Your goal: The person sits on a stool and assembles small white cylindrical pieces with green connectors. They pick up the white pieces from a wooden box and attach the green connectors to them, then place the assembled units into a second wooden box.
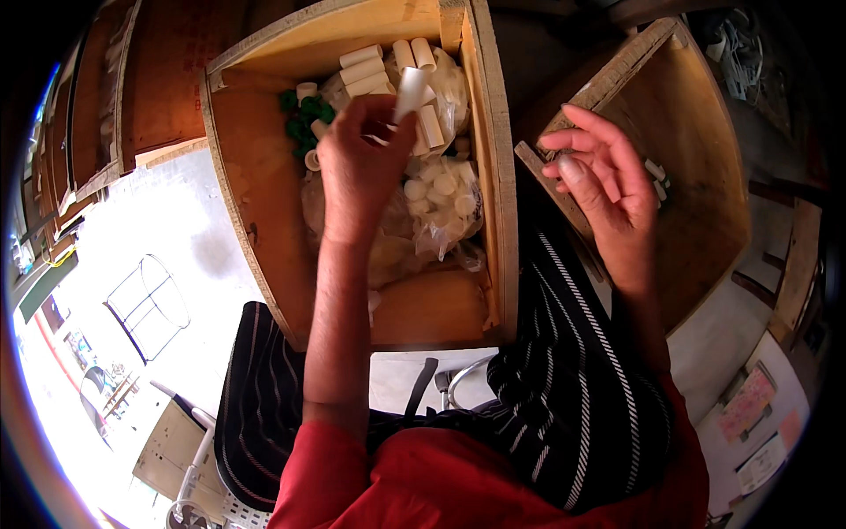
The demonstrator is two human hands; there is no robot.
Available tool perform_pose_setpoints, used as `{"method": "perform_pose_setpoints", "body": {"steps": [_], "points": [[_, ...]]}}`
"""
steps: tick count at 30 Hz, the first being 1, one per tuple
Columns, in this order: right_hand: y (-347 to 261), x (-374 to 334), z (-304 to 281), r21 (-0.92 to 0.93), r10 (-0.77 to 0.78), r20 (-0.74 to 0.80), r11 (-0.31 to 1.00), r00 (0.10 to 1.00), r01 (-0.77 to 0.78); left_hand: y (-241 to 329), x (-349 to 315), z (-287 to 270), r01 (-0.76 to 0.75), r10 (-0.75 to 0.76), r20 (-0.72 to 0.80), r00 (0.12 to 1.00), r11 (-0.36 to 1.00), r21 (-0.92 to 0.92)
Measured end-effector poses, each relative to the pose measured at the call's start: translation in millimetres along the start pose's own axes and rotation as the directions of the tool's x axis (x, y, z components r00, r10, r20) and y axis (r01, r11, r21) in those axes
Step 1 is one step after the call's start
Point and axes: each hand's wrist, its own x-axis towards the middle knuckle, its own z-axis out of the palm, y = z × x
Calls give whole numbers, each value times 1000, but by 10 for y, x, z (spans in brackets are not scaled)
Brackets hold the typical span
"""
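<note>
My left hand is over a wooden box, its fingers closed round a short white plastic tube that is slightly blurred. Beneath it in the box lie several similar white tubes. Small green parts sit by the box's left side. Clear plastic bags with round white caps lie nearer to me. My right hand hovers at the near rim of a second wooden box, its fingers curled but apart, with nothing visible in them. A few small white and green pieces rest inside that box.
My legs in striped trousers are close against the first box. Wooden boards or crates stand at the far left. A black wire frame is on the bright floor at left. Pale tangled strands lie at the far right.
</note>
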Motion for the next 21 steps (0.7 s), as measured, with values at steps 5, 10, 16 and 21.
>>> {"method": "perform_pose_setpoints", "body": {"steps": [5, 10, 16, 21], "points": [[8, -25, -97, -32, -3, -35, 999, 999, 2, -402, 350, -2, -221, 235, -10, 972, 928, 299], [37, -31, -171, -52, -17, -74, 999, 997, 13, -494, 509, 76, -398, 392, 134, 910, 741, 540], [56, -31, -406, -152, -3, -230, 988, 973, -33, -596, 570, 169, -433, 429, 152, 890, 697, 572], [156, 31, -691, -207, -16, -360, 976, 933, -63, -571, 552, 171, -419, 429, 128, 894, 699, 579]]}}
